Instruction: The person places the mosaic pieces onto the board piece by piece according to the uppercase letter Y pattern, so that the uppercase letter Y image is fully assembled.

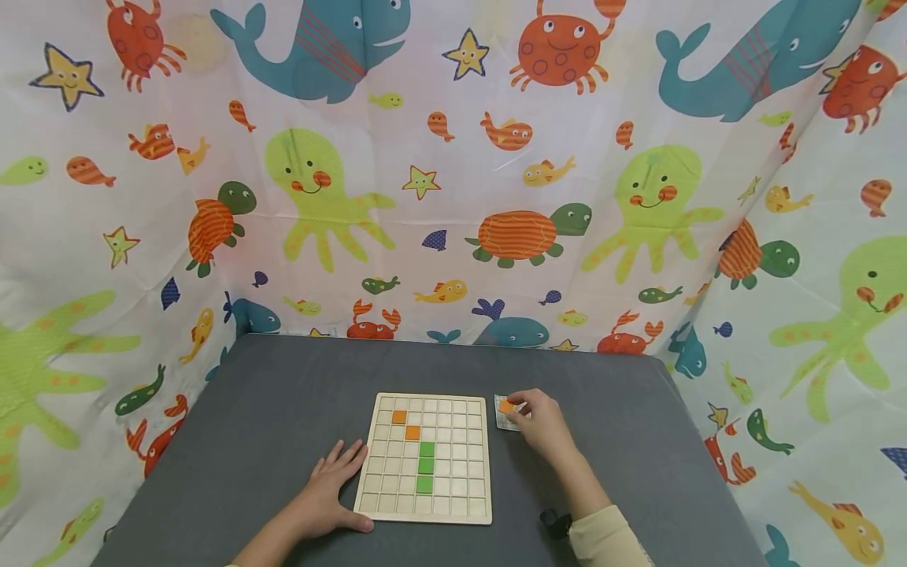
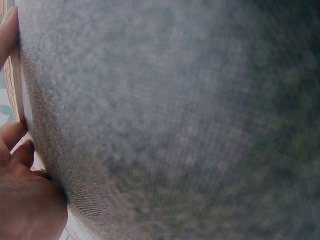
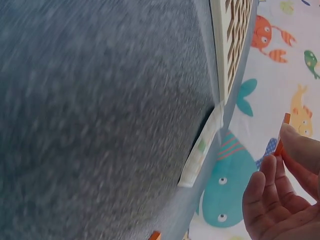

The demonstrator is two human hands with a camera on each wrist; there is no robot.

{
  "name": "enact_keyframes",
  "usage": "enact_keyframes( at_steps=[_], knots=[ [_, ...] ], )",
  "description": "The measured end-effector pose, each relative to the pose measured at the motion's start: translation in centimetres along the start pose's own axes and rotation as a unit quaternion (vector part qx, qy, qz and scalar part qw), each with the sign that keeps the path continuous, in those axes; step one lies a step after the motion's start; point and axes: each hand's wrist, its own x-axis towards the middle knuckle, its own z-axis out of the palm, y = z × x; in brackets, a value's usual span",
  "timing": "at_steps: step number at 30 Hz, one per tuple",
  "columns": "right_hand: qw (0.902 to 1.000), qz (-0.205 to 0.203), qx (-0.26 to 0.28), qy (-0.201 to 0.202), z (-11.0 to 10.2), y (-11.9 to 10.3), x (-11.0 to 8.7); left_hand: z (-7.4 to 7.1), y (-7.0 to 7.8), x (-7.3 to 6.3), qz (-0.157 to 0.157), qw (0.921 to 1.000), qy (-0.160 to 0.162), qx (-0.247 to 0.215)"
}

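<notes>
A square wooden grid board point(image 1: 397, 519) lies on the grey table. Two orange tiles point(image 1: 399, 417) sit diagonally in its upper left cells, and three green tiles point(image 1: 426, 449) form a column below them. My left hand point(image 1: 324, 490) is spread along the board's left side, thumb at the lower left corner; in the left wrist view its fingertips meet the board's edge point(image 2: 18, 95). Between thumb and fingertips my right hand point(image 1: 544, 425) pinches an orange square tile point(image 3: 280, 145). From the head view this hand overlaps a small printed card point(image 1: 505, 424) right of the board.
At the bottom of the right wrist view an orange piece point(image 3: 155, 235) pokes into sight. A black device point(image 1: 555, 523) sits at my right wrist. Behind the table point(image 1: 298, 378) hangs a curtain point(image 1: 453, 268) printed with sea animals, continuing along both sides.
</notes>
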Motion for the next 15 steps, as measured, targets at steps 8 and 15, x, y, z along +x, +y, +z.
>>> enact_keyframes(
  at_steps=[8,15],
  knots=[
    [0.9994,-0.021,0.019,-0.02,1.0,-1.5,-0.3,0.0,-0.1,0.2,-0.003,1.0,-0.002,0.005],
    [0.9978,-0.048,0.023,-0.041,2.0,-3.0,-0.3,0.2,-0.4,0.3,-0.003,1.0,0.0,0.006]
  ],
)
